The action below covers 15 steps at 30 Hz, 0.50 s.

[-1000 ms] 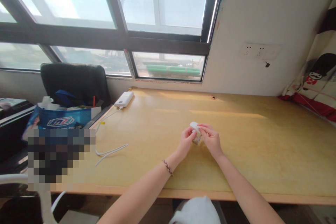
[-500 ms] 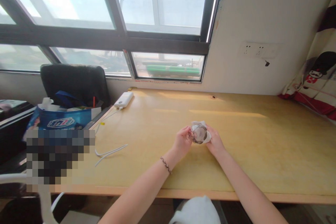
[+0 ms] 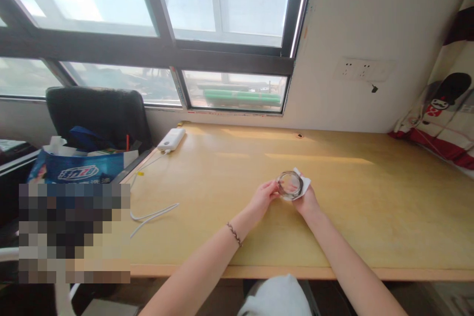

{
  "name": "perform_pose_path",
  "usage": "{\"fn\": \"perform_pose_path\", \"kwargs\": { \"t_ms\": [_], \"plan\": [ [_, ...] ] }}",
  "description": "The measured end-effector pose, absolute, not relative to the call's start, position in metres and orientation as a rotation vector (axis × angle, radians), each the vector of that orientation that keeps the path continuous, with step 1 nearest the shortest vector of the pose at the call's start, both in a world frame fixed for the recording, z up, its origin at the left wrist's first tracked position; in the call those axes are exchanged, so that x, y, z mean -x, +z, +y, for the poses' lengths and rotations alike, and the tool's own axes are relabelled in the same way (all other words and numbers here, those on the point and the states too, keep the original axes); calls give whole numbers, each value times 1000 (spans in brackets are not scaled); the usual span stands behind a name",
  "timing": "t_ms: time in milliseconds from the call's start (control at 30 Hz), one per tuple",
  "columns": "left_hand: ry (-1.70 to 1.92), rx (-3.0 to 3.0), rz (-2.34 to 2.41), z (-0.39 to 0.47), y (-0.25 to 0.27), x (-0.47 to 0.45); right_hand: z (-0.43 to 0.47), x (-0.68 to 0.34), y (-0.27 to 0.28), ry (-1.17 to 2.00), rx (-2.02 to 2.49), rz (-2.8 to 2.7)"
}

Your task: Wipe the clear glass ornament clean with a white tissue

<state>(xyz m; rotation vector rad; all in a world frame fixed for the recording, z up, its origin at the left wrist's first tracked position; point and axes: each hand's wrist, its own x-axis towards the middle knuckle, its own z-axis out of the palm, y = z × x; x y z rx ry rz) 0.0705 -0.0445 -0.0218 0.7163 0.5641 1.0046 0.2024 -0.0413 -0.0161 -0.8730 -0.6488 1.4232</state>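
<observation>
A clear glass cup [image 3: 290,185] is held above the table, its round opening turned toward me. My left hand [image 3: 267,191], with a braided bracelet at the wrist, pinches the left side of the cup. On the other side, a white tissue [image 3: 305,183] lies against the glass. My right hand [image 3: 306,201] is closed around the tissue and the cup's lower right side. Some of its fingers show through the glass, and the rest are hidden behind the tissue.
Light falls across the wooden table [image 3: 222,237]. At its far left corner lies a white power bank [image 3: 172,139] with a white cable [image 3: 155,214] trailing forward. Left of the table, a blue bag [image 3: 83,165] sits before a black chair [image 3: 96,113]. A patterned curtain [image 3: 444,108] hangs at right.
The cup has shifted slightly right and turned, so its opening now shows more plainly. The tissue has moved to the cup's right side along with my right hand.
</observation>
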Motion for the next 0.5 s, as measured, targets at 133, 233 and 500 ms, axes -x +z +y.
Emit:
{"fn": "perform_pose_path", "kwargs": {
  "t_ms": [133,233,500],
  "plan": [
    [913,-915,677,-47,-21,-69,-43,-212,-12,1519,908,-646],
    [832,-1021,695,-48,-21,-68,-44,-209,-13,1487,1043,-603],
    [883,-795,548,-54,-19,-71,-47,-198,-4,1292,1007,-608]
  ]
}}
